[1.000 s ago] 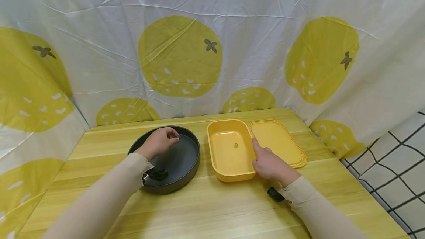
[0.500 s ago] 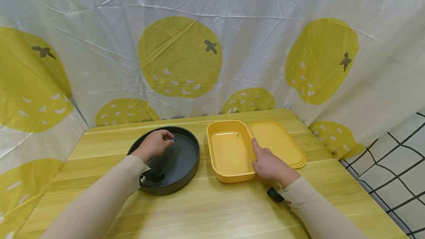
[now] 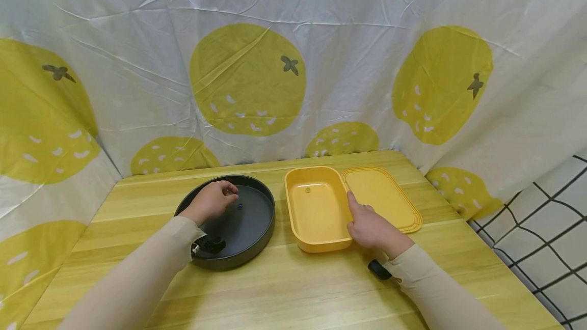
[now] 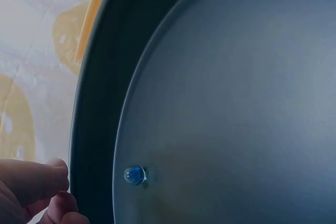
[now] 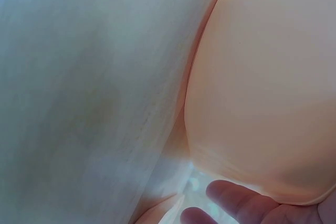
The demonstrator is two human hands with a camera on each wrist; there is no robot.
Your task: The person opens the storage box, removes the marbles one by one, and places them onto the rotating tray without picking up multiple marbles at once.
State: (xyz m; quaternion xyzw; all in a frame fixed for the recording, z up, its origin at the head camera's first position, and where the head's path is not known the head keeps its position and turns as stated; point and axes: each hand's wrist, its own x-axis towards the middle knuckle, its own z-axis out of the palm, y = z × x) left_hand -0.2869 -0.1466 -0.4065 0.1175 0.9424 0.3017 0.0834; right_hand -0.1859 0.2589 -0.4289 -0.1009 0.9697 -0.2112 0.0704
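Observation:
My left hand (image 3: 212, 201) hovers inside the round dark pan (image 3: 254, 241), fingers loosely bent with nothing seen between them. A small blue glass marble (image 4: 135, 176) is in the pan, apart from the fingertips; in the head view the marble (image 3: 240, 207) shows just right of the hand. My right hand (image 3: 372, 227) rests against the right side of the yellow rectangular box (image 3: 316, 245), forefinger stretched along the wall near the rim. In the right wrist view two fingertips (image 5: 231, 195) show beside the box wall. A small yellowish-clear marble (image 3: 308, 190) lies toward the box's back.
A flat yellow lid (image 3: 382, 195) lies right of the box. The wooden tabletop (image 3: 275, 289) carries everything. A fruit-print curtain (image 3: 339, 65) hangs behind it, and a black wire grid (image 3: 545, 248) stands on the right.
The blue marble has left my left fingertips and is in the pan. My left hand has shifted slightly left. The marble in the box has moved backward and left; my right hand stays put.

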